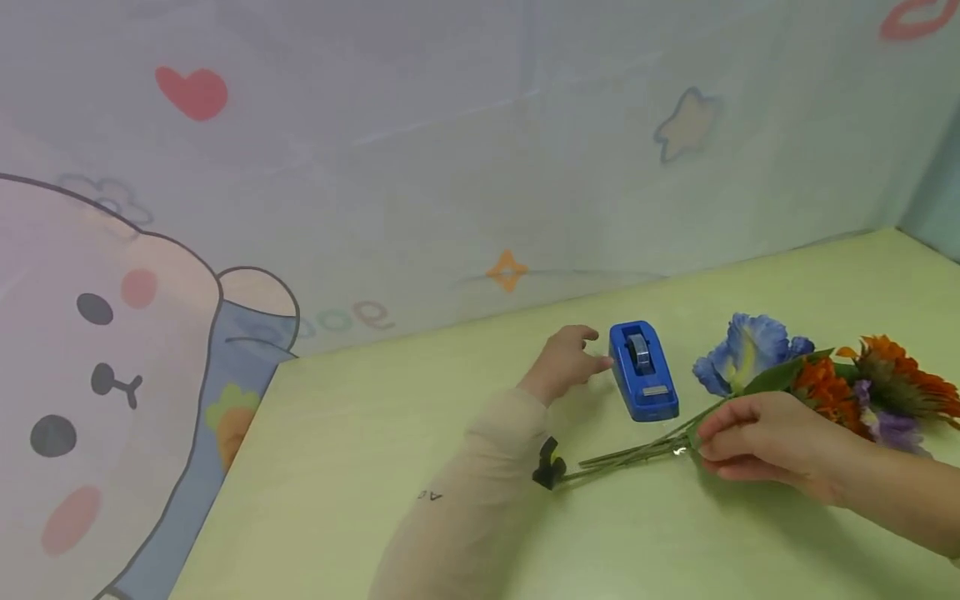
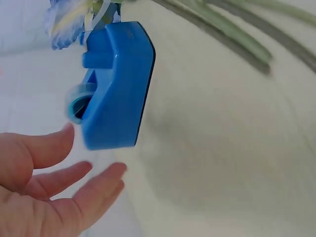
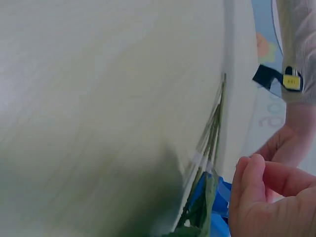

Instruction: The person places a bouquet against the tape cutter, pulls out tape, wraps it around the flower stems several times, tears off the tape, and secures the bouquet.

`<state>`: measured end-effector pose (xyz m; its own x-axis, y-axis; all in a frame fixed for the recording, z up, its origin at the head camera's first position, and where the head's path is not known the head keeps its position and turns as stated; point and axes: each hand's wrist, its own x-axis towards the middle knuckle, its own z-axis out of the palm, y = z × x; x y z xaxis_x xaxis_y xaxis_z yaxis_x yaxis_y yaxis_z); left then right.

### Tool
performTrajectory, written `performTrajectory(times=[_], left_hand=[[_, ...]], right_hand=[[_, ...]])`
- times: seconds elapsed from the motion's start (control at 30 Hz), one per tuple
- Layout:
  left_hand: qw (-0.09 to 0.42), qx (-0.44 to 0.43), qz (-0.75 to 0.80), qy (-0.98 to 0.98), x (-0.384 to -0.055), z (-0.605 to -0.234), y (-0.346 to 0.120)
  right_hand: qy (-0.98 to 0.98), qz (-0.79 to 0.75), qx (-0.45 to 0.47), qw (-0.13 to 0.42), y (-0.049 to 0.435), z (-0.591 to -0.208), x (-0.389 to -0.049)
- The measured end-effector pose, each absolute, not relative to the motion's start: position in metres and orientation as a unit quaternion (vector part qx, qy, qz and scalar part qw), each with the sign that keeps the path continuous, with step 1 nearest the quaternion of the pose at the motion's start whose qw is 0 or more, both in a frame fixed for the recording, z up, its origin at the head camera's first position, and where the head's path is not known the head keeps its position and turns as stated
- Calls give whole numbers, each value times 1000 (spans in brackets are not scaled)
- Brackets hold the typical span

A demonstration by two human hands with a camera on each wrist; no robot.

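Observation:
A blue tape dispenser (image 1: 645,375) with a roll of clear tape stands on the table. Just beyond its rear end, my left hand (image 2: 59,185) has its thumb and fingers spread, with nothing held. A bunch of artificial flowers lies to the right: a blue bloom (image 1: 742,354), orange blooms (image 1: 892,371) and purple petals (image 1: 896,429). Their green stems (image 1: 637,454) point left, with a shiny clear band (image 3: 200,160) around them. My right hand (image 1: 780,442) hovers over the stems near the leaves, fingers loosely bent; nothing shows between fingertips and thumb.
The pale yellow-green table (image 1: 360,467) meets a hanging printed cloth (image 1: 450,167) at its back edge. A large cartoon bear (image 1: 97,367) is printed at left. A black strap with a yellow tag (image 3: 291,81) sits at my left cuff.

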<state>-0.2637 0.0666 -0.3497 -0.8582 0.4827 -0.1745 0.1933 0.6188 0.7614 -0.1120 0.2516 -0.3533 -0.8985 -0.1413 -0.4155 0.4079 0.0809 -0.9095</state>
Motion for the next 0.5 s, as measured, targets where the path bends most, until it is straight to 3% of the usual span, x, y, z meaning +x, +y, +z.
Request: performTrajectory(times=[0.13, 0.23, 0.4, 0.5], left_hand=[[158, 282, 235, 917, -261, -335, 53], [179, 337, 159, 911, -250, -330, 47], [225, 391, 82, 889, -222, -336, 50], [201, 427, 37, 881, -206, -348, 54]], right_hand=[[750, -635, 54, 180, 256, -346, -117], [814, -565, 2, 134, 254, -342, -119], [935, -329, -132, -25, 247, -339, -122], [947, -211, -211, -120, 244, -341, -123]])
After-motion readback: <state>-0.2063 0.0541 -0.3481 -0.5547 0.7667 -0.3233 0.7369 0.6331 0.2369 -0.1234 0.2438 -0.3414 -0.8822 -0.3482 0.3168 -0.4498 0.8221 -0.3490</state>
